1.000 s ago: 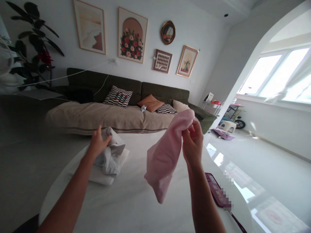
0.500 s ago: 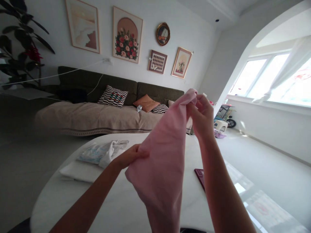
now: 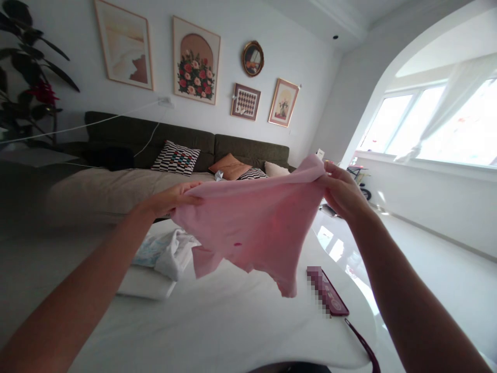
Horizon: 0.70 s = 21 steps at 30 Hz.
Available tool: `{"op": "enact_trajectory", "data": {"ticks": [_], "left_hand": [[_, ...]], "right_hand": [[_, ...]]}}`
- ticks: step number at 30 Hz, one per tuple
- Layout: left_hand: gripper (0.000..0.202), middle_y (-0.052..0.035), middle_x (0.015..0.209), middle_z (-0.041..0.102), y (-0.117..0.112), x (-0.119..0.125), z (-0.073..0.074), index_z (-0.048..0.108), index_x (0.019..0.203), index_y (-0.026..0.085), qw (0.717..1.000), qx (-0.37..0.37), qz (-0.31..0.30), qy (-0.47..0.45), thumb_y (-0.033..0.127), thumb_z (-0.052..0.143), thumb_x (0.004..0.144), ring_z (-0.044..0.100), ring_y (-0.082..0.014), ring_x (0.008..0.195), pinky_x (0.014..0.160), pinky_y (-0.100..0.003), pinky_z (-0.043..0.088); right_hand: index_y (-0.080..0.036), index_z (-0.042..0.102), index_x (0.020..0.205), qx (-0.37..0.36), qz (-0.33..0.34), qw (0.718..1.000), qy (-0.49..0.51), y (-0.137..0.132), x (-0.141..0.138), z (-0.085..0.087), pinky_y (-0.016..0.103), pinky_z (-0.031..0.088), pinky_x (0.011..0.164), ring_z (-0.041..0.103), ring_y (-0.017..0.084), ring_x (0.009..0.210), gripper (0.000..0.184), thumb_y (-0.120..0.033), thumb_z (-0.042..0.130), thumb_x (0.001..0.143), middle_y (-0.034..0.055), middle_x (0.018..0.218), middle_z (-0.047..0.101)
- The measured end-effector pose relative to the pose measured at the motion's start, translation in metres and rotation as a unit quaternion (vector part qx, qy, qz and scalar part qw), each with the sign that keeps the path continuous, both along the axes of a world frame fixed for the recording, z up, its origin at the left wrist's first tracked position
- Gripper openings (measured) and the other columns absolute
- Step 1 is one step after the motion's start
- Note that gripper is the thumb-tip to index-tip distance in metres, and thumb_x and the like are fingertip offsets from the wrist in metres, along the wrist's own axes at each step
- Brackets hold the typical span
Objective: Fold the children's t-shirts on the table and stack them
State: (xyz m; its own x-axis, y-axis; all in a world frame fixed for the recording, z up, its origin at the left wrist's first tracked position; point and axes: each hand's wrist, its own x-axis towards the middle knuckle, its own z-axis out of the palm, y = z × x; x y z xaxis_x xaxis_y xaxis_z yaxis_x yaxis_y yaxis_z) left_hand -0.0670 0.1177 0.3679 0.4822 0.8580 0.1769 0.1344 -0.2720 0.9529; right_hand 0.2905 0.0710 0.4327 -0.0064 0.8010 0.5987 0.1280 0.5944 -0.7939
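Change noted: the pink cloth point(image 3: 252, 217), which a second ago hung bunched from the right hand point(image 3: 345, 194) alone, is now spread sideways between both hands. The left hand point(image 3: 176, 199), then at the white clothes point(image 3: 176, 254), has moved across to take the opposite end. The fingers of each hand are clamped on the cloth, one at each upper corner. In effect, the piece is judged to be opened out, supported at two ends, its upper edge fairly taut. The lower edge hangs uneven; a small dark pink mark shows on its face. Location of the cloth: in the air above the bench point(image 3: 217, 326), apart from its top. The white clothes lie on the bench, left side; a dark red case point(image 3: 336, 300) lies on the right.
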Motion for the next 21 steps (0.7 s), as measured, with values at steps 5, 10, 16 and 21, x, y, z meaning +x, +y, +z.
{"op": "enact_trajectory", "data": {"ticks": [5,10,16,21], "left_hand": [[0.045,0.0019,0.071,0.061,0.014,-0.013,0.018,0.061,0.094,0.014,0.982,0.107,0.111,0.108,0.035,0.071,0.056,0.053,-0.0112,0.058,0.046,-0.017,0.037],[0.045,0.003,0.068,0.06,-0.009,-0.028,0.037,0.06,0.086,0.01,0.986,0.096,0.083,0.106,0.04,0.072,0.054,0.052,-0.0096,0.059,0.052,-0.018,0.038],[0.065,0.0011,0.057,0.053,-0.048,-0.038,0.061,0.06,0.077,0.009,0.984,0.106,0.128,0.061,0.062,0.068,0.04,0.055,-0.0167,0.055,0.051,-0.028,0.041],[0.043,0.003,0.06,0.054,-0.042,-0.028,0.062,0.062,0.075,0.012,0.975,0.162,0.138,0.071,0.047,0.069,0.052,0.048,-0.009,0.053,0.051,-0.021,0.038]], "right_hand": [[-0.018,0.058,0.074,-0.05,0.053,0.997,0.006,-0.019,0.01,-0.004,0.022,0.034,0.047,0.048,0.008,0.052,0.023,-0.018,0.071,0.054,-0.0038,0.062,0.056],[-0.02,0.061,0.089,-0.103,0.039,0.994,0.003,-0.046,0.027,0.0,0.024,0.04,0.05,0.055,0.011,0.058,0.038,-0.02,0.075,0.053,0.0017,0.072,0.063],[-0.015,0.065,0.096,-0.225,0.074,0.966,-0.105,-0.063,0.047,0.002,0.032,0.047,0.054,0.061,0.021,0.07,0.041,-0.043,0.065,0.067,0.0133,0.086,0.065],[-0.014,0.066,0.072,-0.203,0.077,0.947,-0.238,-0.059,0.039,-0.026,0.024,0.043,0.045,0.056,0.013,0.053,0.02,-0.02,0.075,0.055,-0.0002,0.058,0.061]]}}
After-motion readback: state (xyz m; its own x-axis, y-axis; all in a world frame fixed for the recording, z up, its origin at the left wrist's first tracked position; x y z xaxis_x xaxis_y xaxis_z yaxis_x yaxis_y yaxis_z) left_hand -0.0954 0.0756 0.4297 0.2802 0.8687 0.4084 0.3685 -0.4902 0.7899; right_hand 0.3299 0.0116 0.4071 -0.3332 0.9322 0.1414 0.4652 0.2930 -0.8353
